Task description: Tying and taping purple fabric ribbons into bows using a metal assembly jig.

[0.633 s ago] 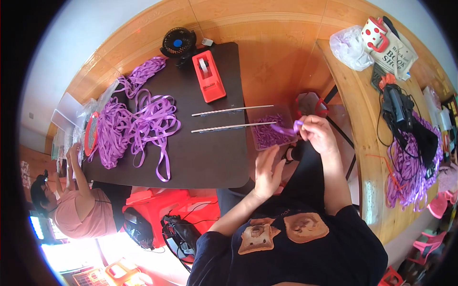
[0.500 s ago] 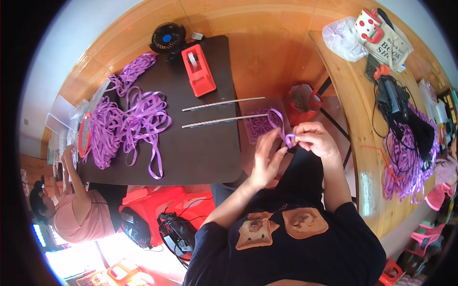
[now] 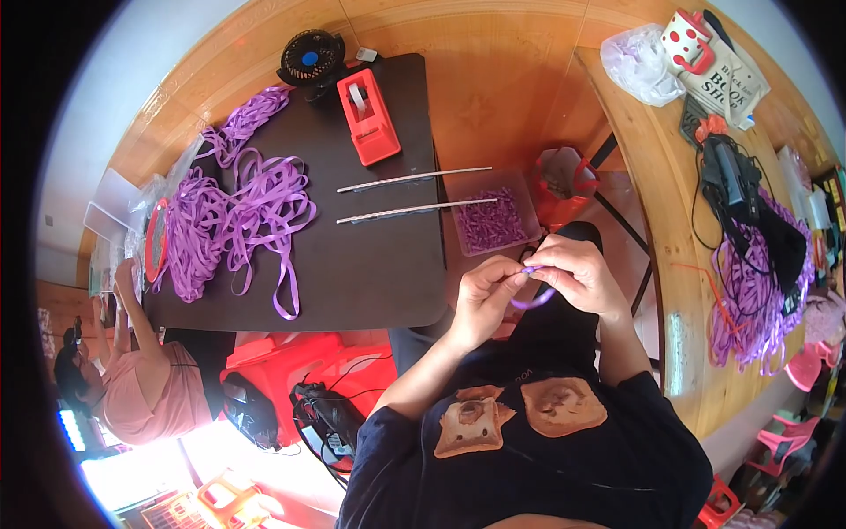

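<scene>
My left hand (image 3: 485, 298) and my right hand (image 3: 577, 271) meet above my lap, thumbs and fingertips pinched together. Between them they hold a purple ribbon (image 3: 535, 300), whose loop hangs just below the fingers. The part right at the fingertips is mostly covered. Beyond my hands stands a clear plastic box (image 3: 513, 244) filled with small purple ribbon pieces (image 3: 490, 222). Two thin twisted rods (image 3: 397, 212) lie side by side on the dark table (image 3: 370, 273), their ends reaching over the box. Long purple ribbon (image 3: 269, 212) is heaped at the table's left.
A red tape dispenser (image 3: 374, 132) and a black fan (image 3: 310, 60) stand at the table's back. A red bin (image 3: 564, 189) is beyond the box. The wooden table (image 3: 687, 370) at right carries more ribbon and a dotted mug (image 3: 683, 40). At left a co-worker (image 3: 150, 388) sits; red stools (image 3: 300, 357) stand nearby.
My hands have come together, and the left fingers have closed from a spread pose into a pinch. The ribbon's loose end no longer stands up over the box; a loop hangs below.
</scene>
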Demonstrator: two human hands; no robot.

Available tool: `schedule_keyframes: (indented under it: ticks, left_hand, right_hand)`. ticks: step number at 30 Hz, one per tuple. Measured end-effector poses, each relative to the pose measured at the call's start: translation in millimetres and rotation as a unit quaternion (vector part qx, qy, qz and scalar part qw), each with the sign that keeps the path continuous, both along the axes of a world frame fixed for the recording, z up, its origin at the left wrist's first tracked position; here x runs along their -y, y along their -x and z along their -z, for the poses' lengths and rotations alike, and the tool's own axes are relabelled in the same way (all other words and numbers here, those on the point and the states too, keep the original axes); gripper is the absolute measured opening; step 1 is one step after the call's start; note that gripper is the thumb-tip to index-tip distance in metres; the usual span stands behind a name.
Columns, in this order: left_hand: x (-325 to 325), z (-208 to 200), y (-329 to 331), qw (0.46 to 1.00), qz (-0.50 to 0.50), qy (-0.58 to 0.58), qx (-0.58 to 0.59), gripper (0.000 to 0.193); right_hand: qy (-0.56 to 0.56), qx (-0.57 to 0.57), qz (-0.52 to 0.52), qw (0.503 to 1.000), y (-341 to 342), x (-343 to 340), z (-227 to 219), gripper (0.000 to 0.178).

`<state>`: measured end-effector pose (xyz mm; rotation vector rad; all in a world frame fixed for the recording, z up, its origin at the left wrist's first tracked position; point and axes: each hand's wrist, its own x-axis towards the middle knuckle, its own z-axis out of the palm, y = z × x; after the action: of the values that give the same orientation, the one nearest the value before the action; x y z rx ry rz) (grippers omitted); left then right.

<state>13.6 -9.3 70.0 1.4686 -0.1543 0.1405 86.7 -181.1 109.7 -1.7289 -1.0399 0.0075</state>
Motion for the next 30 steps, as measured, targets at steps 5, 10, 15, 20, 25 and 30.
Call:
schedule_keyframes:
  ticks: [5,10,15,20,25,30]
  left_hand:
    - [-6.9,-14.0,4.4,0.979,0.095,0.136,-0.119,0.013]
    - [-11.9,-7.3,3.2,0.961,0.152,0.149,-0.180,0.018]
    - [-13.5,-23.6,6.8,0.995,0.072,-0.002,-0.066,0.010]
    - [-15.6,-22.8,4.9,0.928,-0.104,-0.292,0.209,0.014]
    - [-18.1,-33.6,4.7,0.886,-0.110,-0.362,0.268,0.019]
    - [-20.9,-29.9,7.2,0.845,-0.114,-0.435,0.290,0.027]
  right_hand:
    - [-0.029,0.009,-0.024,0.999,1.4,1.3,-0.1,0.019]
    - [-0.023,0.015,-0.027,0.999,5.4,2.5,-1.0,0.022]
    - [-0.001,0.002,-0.020,1.000,7.0,0.1,-10.2,0.022]
    - [0.033,-0.050,-0.014,0.998,7.5,-2.7,-15.9,0.016]
    - [0.042,-0.101,-0.006,0.994,7.6,-10.3,-14.1,0.010]
    - [0.040,-0.110,-0.016,0.993,11.7,-15.6,-9.8,0.006]
